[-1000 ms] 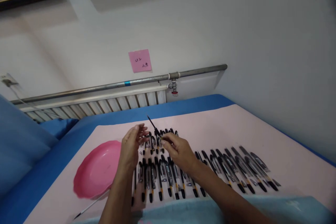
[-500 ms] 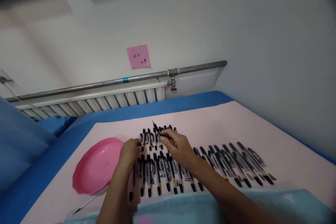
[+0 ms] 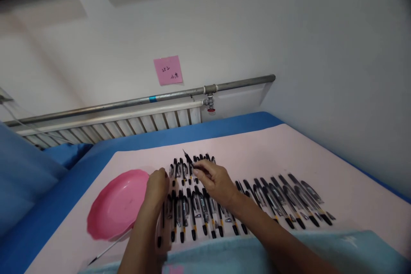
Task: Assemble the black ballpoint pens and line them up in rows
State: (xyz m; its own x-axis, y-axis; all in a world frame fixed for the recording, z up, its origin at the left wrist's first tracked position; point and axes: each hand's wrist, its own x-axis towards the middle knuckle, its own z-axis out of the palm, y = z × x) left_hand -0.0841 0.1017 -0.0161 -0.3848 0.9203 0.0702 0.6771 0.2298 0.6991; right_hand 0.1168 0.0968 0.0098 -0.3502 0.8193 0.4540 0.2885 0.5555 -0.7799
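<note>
My right hand [image 3: 214, 178] pinches a black pen [image 3: 188, 158], its thin tip pointing up and to the left, above the far row of pen parts. To its left, my left hand [image 3: 157, 184] has its fingers curled together beside that row, and whatever may be in them is hidden. Black-capped clear pens and parts [image 3: 183, 171] lie in a far row under my hands. Closer to me is another row of pens [image 3: 192, 214], with small silvery tips among them. More pens and caps [image 3: 289, 201] lie slanted on the right.
A pink scalloped bowl [image 3: 117, 205] stands left of my left forearm. By it lies a thin white stick with a dark tip [image 3: 107, 250]. A pale pink sheet [image 3: 257, 150] covers the blue tabletop [image 3: 224, 120]. A radiator [image 3: 150, 123] and pipe run along the wall behind.
The camera view has shifted slightly. My right hand has moved a little to the left with the pen, and my left hand has stayed almost in place.
</note>
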